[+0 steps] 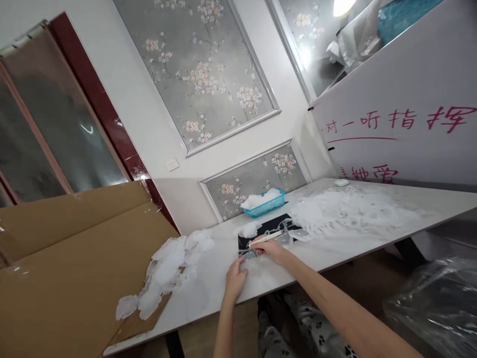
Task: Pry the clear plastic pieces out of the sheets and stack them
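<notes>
**Trimming a thin clear piece on the dark mat w/ a pen-like tool**

How to do it well (my read): the left hand (235,278) should press the clear piece (249,252) flat, close to the tool tip but out of its line of travel. Light pressure seems best, since the sheet looks thin and prob. tears or slides easily. Work over the dark mat (261,234), not the bare counter (335,248), & turn the piece rather than twist the wrist. The white scraps (354,211) heaped just beyond the mat could creep under the work, so keep them pushed back.

Pose: both forearms come in from the bottom edge, the right one running long on a diagonal from lower right. The right hand (274,248) sits at the mat's near edge w/ its fingers (265,244) closed round a slim pale tool (265,238), held like a pen & pointing left toward the piece. Can't tell if it's a blade or a stylus. The left hand lies palm down on the counter just left of & nearer than the right, fingers reaching up to the piece's edge, flattened & gripping nothing.

Around: the piece lies at the mat's left near corner, between the two hands. A blue basket (265,204) of white bits stands behind, near the wall. More white pieces (167,268) spill leftward onto cardboard (74,278).
</notes>
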`<state>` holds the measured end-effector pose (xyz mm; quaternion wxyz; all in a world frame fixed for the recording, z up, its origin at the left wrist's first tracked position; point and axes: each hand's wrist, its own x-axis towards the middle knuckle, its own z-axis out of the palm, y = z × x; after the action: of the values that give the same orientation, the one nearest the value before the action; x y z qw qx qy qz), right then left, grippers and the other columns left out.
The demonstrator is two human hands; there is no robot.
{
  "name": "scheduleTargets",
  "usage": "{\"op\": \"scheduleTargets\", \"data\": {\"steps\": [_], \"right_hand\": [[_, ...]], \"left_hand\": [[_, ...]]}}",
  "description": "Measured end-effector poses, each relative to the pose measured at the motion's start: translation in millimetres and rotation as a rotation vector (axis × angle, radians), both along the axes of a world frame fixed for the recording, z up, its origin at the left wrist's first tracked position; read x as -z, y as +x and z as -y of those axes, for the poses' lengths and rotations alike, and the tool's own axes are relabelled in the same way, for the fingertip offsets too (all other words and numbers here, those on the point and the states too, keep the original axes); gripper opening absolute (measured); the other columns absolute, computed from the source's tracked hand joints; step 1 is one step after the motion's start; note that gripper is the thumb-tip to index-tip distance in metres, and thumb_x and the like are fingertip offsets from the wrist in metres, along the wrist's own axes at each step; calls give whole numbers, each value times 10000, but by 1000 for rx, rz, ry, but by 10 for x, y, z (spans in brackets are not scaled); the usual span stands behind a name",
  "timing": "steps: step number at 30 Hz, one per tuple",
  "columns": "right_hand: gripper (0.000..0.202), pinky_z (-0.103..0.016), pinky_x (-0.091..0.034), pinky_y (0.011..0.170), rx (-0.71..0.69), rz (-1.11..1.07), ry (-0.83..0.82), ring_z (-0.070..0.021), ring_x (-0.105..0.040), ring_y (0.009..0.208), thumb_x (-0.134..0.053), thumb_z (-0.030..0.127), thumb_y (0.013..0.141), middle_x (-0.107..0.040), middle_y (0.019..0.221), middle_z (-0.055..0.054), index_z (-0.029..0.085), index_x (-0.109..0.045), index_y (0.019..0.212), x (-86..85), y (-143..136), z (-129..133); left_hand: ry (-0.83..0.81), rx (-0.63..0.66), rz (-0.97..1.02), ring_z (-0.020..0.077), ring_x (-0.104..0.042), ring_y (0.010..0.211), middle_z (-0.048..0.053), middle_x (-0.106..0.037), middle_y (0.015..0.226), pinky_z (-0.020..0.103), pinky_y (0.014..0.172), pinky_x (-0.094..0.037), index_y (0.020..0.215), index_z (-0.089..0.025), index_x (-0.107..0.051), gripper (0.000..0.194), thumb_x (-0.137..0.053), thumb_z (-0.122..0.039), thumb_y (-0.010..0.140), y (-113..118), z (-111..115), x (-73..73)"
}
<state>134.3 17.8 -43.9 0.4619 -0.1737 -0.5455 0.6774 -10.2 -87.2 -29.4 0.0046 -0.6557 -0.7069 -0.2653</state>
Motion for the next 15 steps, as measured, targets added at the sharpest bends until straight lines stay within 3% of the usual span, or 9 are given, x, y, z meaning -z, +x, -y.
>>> {"op": "scheduleTargets", "data": {"steps": [7,15], "right_hand": [[305,-370,-506,787,-17,300,131,-174,-581,935,-532,323,880,-569,1108,-75,141,-543,1124,23,59,79],[292,-368,-506,787,-89,464,293,-172,-583,929,-531,321,881,-575,1097,-72,140,-551,1109,71,59,107]], "left_hand": [[-88,13,234,220,-532,1078,92,-523,1230,450,915,-442,1158,-171,-533,313,-525,-313,880,-129,-52,44],[-72,14,300,210,-547,1042,92,-528,1214,431,883,-466,1162,-173,-528,315,-516,-322,884,-133,-58,96]]}}
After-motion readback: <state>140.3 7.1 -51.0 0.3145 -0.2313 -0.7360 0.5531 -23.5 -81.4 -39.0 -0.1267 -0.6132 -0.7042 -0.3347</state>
